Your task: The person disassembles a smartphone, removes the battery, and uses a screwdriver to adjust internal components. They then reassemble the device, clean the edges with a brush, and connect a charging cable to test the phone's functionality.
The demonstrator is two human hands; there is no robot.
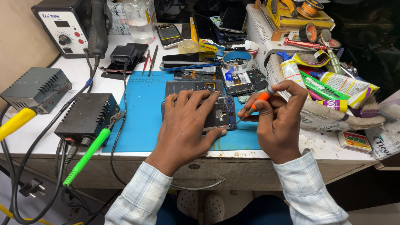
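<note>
A cluttered white desk (41, 133) fills the frame, a blue work mat (143, 108) at its centre. On the mat lies one opened phone (223, 112), its back off. The left hand (187, 121) lies flat, fingers spread, pressing the phone down. The right hand (277, 116) pinches one orange-handled screwdriver (256, 104), its tip at the phone's right edge. Three power units sit at the left of the frame: two dark boxes (85, 116) and one white station (62, 29) at upper left.
</note>
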